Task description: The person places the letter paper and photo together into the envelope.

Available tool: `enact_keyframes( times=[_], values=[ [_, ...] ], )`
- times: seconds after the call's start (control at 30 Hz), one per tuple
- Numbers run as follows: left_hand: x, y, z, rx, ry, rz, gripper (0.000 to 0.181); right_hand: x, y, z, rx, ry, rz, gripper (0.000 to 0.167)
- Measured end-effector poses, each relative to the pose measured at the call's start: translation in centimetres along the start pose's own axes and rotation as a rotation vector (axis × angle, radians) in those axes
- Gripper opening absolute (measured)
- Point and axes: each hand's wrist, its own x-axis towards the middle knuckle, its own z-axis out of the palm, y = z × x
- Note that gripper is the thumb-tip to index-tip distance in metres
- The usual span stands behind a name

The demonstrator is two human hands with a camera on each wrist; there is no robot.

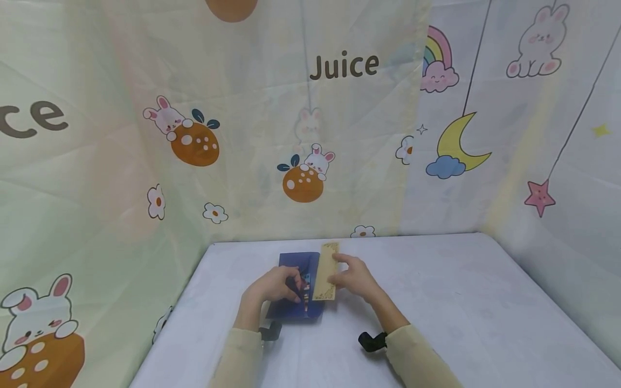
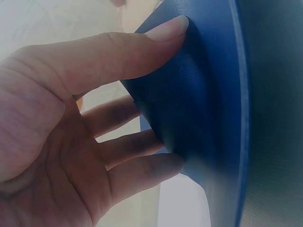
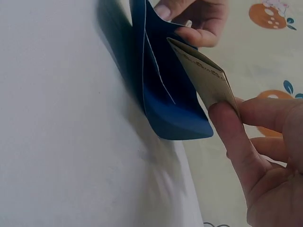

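A dark blue folder or sleeve (image 1: 290,311) with a small coloured print lies towards the back of the table. My left hand (image 1: 274,285) pinches its upper layer between thumb and fingers, bending it upward. In the right wrist view the blue sleeve (image 3: 182,125) gapes on the side facing my right hand, and its layers stand apart. My right hand (image 1: 358,277) holds a long cream card (image 1: 324,280) with an ornate gold-brown border, gripped by thumb and fingers along its right edge. The card (image 3: 203,78) looks folded and overlaps the sleeve's open side; whether they touch I cannot tell.
The white-covered table (image 1: 466,312) reaches up to a cloth backdrop (image 1: 252,118) printed with rabbits and oranges, which also hangs at both sides. A black wrist mount (image 1: 372,341) sits at the right wrist, another dark mount (image 1: 270,331) at the left.
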Motion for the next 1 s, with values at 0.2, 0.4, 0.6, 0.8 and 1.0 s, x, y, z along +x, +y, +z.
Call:
enact_keyframes(
  times=[0.2, 0.4, 0.6, 0.8, 1.0],
  values=[
    [0.1, -0.2, 0.0, -0.004, 0.0, 0.018, 0.032, -0.3, -0.4, 0.6, -0.012, -0.048, -0.013, 0.074],
    [0.2, -0.3, 0.0, -0.009, -0.009, 0.017, 0.032, -0.4, -0.5, 0.9, -0.05, -0.089, -0.018, 0.074],
    [0.2, -0.4, 0.0, -0.013, -0.015, 0.01, 0.032, -0.3, -0.4, 1.2, -0.111, -0.121, -0.055, 0.072],
    [0.3, -0.3, 0.1, -0.01, -0.014, -0.008, 0.032, -0.3, -0.3, 1.3, -0.103, -0.17, -0.067, 0.074],
    [0.2, -0.3, 0.2, -0.008, -0.016, -0.025, 0.031, -0.5, -0.2, 1.5, -0.085, -0.178, -0.089, 0.075]
  ],
)
